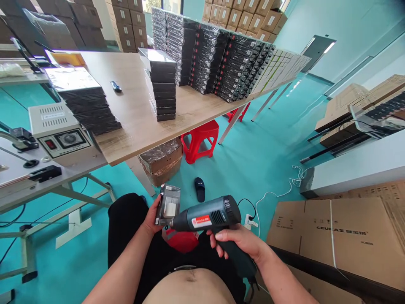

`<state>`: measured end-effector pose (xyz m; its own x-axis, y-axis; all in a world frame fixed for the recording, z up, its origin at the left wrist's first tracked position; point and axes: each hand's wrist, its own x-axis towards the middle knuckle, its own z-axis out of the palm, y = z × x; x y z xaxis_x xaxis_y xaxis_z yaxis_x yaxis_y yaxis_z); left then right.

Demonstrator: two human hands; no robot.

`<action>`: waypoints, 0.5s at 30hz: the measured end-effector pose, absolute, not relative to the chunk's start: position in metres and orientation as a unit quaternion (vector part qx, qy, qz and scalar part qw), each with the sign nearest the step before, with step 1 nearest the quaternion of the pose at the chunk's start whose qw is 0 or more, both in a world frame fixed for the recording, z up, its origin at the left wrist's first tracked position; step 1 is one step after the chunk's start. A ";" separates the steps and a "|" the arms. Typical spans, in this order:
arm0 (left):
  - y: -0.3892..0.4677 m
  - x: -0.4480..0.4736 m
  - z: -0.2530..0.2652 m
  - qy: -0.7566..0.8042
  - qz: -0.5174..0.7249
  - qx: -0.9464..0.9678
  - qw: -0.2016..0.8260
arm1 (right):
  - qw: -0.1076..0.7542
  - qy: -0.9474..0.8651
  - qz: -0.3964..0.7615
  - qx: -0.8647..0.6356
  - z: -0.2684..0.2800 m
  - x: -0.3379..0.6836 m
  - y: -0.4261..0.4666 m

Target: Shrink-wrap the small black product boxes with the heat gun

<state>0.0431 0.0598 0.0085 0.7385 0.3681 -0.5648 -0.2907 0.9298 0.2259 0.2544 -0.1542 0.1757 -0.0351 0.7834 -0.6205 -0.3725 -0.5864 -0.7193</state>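
At lower centre, the left grip (153,218) clamps a flat black box (172,196), the right grip (236,240) a heat gun (205,214), with open floor (253,162) right of the surface's edge (142,142).

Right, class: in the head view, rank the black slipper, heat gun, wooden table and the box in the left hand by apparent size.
1. Wooden table
2. Heat gun
3. Held box
4. Black slipper

Nearness enlarges the middle two.
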 end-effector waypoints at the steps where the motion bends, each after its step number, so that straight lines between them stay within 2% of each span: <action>1: 0.059 0.042 0.008 0.312 0.168 0.063 0.933 | 0.435 -0.181 0.675 -0.567 0.176 0.256 -0.148; 5: 0.058 0.038 0.005 0.303 0.136 0.073 0.940 | 0.518 -0.145 0.584 -0.608 0.172 0.265 -0.109; 8: 0.059 0.037 0.006 0.300 0.128 0.074 0.942 | 0.533 -0.161 0.575 -0.599 0.173 0.265 -0.087; 11: 0.059 0.036 0.007 0.303 0.137 0.068 0.941 | 0.467 -0.232 0.636 -0.569 0.183 0.257 -0.083; 15: 0.060 0.034 0.009 0.311 0.157 0.056 0.936 | 0.282 -0.365 0.724 -0.512 0.200 0.249 -0.092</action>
<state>0.0343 0.0601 0.0086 0.7572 0.3283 -0.5646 -0.2591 0.9445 0.2018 0.2491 -0.0922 0.1997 -0.3162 0.7831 -0.5355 -0.0344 -0.5735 -0.8185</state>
